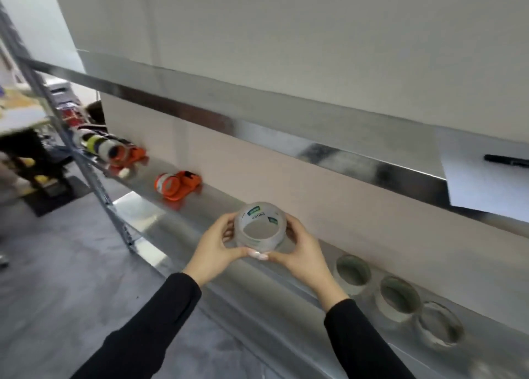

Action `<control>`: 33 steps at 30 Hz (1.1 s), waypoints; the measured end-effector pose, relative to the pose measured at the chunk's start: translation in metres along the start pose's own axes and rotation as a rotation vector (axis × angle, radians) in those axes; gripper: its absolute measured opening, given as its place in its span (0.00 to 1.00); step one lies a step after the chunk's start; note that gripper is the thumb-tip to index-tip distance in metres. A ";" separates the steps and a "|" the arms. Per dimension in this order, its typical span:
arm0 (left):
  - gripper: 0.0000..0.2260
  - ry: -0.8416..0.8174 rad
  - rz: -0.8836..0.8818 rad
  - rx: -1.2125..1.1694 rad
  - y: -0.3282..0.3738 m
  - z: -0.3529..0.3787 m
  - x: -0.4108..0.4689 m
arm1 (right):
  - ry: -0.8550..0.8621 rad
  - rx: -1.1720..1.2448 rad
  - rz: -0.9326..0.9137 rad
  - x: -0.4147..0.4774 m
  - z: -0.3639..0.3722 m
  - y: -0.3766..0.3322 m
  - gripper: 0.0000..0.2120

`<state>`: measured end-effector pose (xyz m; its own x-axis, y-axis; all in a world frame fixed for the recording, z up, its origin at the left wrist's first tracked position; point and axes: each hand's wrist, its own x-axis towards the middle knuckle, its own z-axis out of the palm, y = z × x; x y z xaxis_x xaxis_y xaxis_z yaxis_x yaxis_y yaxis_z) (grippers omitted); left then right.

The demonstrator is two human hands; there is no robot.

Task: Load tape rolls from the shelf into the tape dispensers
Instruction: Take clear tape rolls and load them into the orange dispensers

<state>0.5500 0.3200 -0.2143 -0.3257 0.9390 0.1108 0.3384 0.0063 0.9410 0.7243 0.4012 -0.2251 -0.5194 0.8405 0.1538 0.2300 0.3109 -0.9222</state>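
Tape roll [260, 227] gripped by both hands' fingers, left [218, 239] and right [300, 244], likely hunting its end before loading a dispenser [178, 184].

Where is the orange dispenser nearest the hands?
In the head view, that orange dispenser lies on the metal shelf, left of and beyond the clear tape roll held by the left hand and right hand.

At my upper right, a black marker [506, 161] lies on a white sheet [483, 187]; grey floor [71, 278] spreads below my left.
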 end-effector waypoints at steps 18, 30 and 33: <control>0.36 0.333 -0.101 -0.067 -0.101 -0.273 -0.040 | -0.305 0.049 -0.120 0.075 0.275 -0.096 0.38; 0.34 0.427 -0.160 -0.059 -0.145 -0.369 0.017 | -0.413 0.088 -0.159 0.178 0.373 -0.110 0.36; 0.34 0.422 -0.167 -0.060 -0.157 -0.401 0.027 | -0.430 0.092 -0.163 0.196 0.405 -0.115 0.36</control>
<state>0.1343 0.2067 -0.2312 -0.7070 0.7043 0.0643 0.2024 0.1144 0.9726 0.2629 0.3505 -0.2325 -0.8412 0.5177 0.1559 0.0535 0.3667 -0.9288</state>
